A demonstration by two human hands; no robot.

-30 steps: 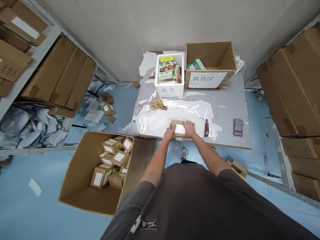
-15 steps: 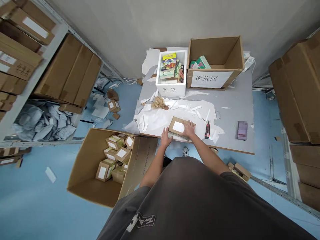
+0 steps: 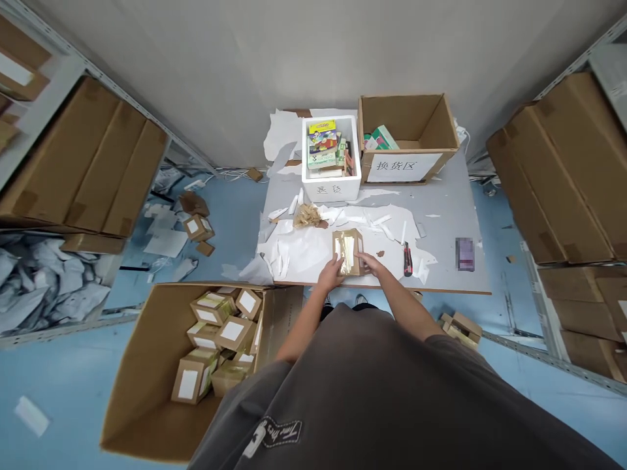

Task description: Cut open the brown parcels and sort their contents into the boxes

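Note:
A small cardboard box [image 3: 348, 251] with shiny clear tape down its middle is held upright over the near part of the table. My left hand [image 3: 332, 273] grips its lower left side, and my right hand [image 3: 371, 264] has hold of its right side. White paper [image 3: 308, 251] with torn edges covers the tabletop around it. To the right of the box lies a red and black box cutter [image 3: 407, 260]. A crumpled bundle of brown tape [image 3: 307, 216] sits behind the box, to the left.
A white foam box [image 3: 331, 190] of small packages and a labelled carton [image 3: 406, 167] stand at the table's back. A large open carton [image 3: 147, 365] at my left holds several taped boxes. Shelves with cartons [image 3: 88, 156] flank both sides. A purple item [image 3: 465, 254] lies at right.
The small box has been turned, so its taped face now shows instead of the white label. Both hands have shifted their grip on its sides. The camera view has moved too.

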